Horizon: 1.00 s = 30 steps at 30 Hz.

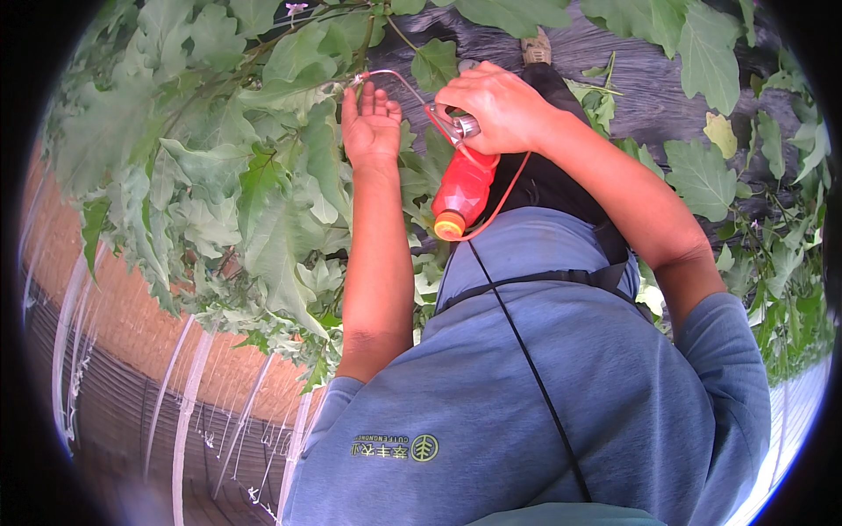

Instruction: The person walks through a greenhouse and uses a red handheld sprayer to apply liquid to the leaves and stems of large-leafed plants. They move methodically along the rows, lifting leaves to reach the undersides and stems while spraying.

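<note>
My left hand (373, 128) is palm up among the leaves of an eggplant plant (270, 177), its thumb and fingers apart around a small flower or stem tip, partly hidden. A thin bent metal tube ends at its fingertips. My right hand (490, 108) grips the metal head of a small hand sprayer (464, 126), joined to that tube. Below this hand hangs a red plastic bottle (464, 187) with an orange cap (450, 225), pointing towards my body. A thin red hose (510, 197) loops beside the bottle.
Dark plastic film (638, 85) covers the ground, with more leafy plants (783, 243) at the right. A shoe (536, 47) shows at the top. White strings and poles (191, 407) stand at lower left, before bare soil (138, 296). A black cord (526, 348) crosses my blue shirt.
</note>
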{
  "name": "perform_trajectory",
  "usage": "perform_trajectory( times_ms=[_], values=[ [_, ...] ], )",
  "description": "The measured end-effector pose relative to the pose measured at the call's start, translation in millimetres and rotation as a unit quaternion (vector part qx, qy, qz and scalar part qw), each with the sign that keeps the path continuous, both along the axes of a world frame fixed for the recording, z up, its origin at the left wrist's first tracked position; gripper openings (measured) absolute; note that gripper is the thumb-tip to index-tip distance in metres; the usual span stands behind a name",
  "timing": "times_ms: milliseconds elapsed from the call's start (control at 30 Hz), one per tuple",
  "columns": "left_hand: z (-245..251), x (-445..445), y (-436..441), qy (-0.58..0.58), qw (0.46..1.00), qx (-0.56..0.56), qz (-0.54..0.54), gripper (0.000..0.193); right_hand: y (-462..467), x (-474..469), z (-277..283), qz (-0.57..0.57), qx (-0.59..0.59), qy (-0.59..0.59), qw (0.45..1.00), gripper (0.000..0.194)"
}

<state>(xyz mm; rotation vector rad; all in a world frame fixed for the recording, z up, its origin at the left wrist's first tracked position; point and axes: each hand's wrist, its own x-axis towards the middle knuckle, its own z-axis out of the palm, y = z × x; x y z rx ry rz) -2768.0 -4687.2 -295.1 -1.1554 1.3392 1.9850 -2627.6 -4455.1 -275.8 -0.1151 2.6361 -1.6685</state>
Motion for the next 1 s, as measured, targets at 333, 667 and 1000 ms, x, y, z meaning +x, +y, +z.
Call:
perform_trajectory(
  times_ms=[333,667,1000],
  values=[
    [1.5,-0.1,-1.4,0.007,1.000,-0.006,-0.015,0.030,-0.1,-6.0,2.0,0.014,0.025,0.002,1.000,0.031],
    [-1.4,-1.7,-0.3,0.003,1.000,-0.004,-0.003,0.028,4.2,-8.0,7.7,0.043,0.054,-0.002,0.998,0.033],
    [-2.8,0.3,-1.8,0.001,1.000,-0.004,0.002,0.033,7.7,-10.9,14.9,0.062,0.092,-0.014,0.994,0.036]
  ],
)
